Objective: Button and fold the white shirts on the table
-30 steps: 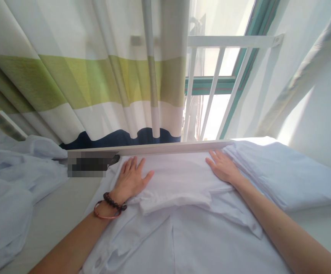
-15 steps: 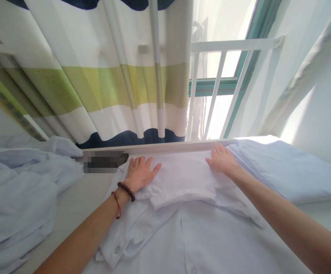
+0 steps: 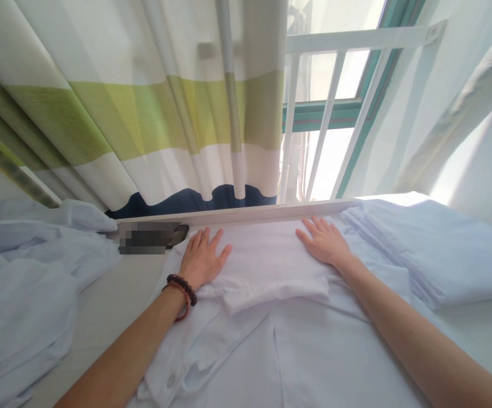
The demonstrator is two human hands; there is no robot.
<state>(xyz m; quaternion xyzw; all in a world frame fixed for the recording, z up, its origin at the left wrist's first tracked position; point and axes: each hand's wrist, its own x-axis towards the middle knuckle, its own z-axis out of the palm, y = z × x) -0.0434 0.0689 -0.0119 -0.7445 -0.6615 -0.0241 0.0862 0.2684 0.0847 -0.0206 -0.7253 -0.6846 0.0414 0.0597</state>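
Observation:
A white garment (image 3: 271, 255) lies spread at the centre, its far part folded over in a flat band and a buttoned cuff showing at the lower left. My left hand (image 3: 202, 258) rests flat on the left side of that band, fingers apart, with a dark bead bracelet and a reddish one at the wrist. On the band's right side lies my right hand (image 3: 322, 241), palm down with fingers spread. Neither hand grips anything.
Crumpled white cloth (image 3: 20, 283) is heaped at the left, and folded white cloth (image 3: 453, 249) lies at the right. A dark, partly pixelated object (image 3: 179, 235) sits near the far ledge. Beyond are a striped curtain (image 3: 135, 119) and a white railing (image 3: 360, 39).
My right hand has shifted slightly left and nearer on the cloth. My left hand has moved slightly left. The camera view has tilted a little.

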